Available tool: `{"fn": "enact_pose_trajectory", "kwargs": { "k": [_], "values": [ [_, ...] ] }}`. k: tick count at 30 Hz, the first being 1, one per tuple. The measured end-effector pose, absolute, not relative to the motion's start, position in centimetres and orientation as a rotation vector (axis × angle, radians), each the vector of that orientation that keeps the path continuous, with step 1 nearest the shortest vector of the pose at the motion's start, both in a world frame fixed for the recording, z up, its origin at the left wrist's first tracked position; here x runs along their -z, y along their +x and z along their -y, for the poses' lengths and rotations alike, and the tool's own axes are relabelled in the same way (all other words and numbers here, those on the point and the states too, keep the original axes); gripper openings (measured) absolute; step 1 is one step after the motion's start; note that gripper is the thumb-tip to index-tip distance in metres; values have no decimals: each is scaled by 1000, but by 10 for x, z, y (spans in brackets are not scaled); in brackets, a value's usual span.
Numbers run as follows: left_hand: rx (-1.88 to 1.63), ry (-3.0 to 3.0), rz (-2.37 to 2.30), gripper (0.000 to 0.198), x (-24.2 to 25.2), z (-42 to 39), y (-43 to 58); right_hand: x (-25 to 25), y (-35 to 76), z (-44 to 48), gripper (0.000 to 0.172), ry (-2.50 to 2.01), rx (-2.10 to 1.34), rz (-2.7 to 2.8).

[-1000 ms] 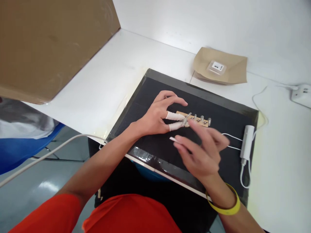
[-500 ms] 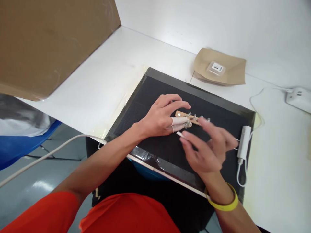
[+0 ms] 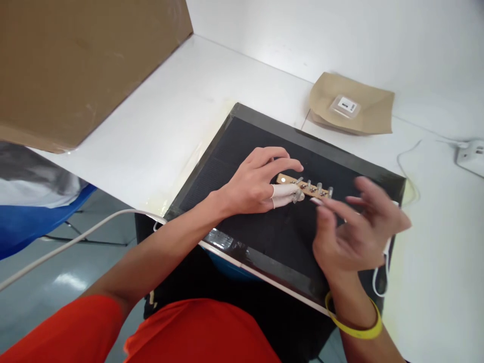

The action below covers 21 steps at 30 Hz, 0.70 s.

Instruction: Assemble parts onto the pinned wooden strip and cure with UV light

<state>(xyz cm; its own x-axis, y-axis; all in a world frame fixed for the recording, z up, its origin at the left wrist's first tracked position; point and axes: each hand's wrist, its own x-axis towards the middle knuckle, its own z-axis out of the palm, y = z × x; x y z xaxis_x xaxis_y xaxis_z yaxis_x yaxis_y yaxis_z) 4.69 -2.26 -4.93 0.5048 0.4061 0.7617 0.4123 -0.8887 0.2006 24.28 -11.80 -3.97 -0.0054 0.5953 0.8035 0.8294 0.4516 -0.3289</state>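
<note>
My left hand rests on the black mat, with white finger cots on two fingers. Those covered fingertips are pinched together around a small clear piece; its kind cannot be made out. Its other fingers reach out above. Just beyond the fingertips lies a narrow wooden strip bearing a white dot, metal bits and several upright clear pegs. Slightly blurred, my right hand is near the strip's right end, thumb and index finger closed on a small thin white piece, its other fingers raised.
A brown paper tray holding a clear plastic case stands behind the mat. Cables and a white power strip are at the right. A large cardboard panel rises at the left. A white cable runs past my left arm.
My right hand has moved to the right and slightly away from my left hand, carrying the thin white piece. My left hand stays at the strip; the view has shifted slightly.
</note>
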Motion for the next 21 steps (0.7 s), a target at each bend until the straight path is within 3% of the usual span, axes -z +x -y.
{"fn": "enact_pose_trajectory", "kwargs": {
  "k": [3,6,13,18,21],
  "values": [
    [1306,-2720,724,18,48,23,47,41,242,119,20,-1278,255,1646],
    [1396,-2689,675,14,48,22,47,37,228,126,8,-1110,305,1954],
    [1422,-2710,674,15,49,25,50,39,240,120,21,-1287,282,1653],
    [1376,-2745,681,17,50,25,50,34,226,134,18,-1042,285,2048],
    [1442,-2744,661,15,50,25,50,33,228,130,17,-1101,324,1961]
  ]
}}
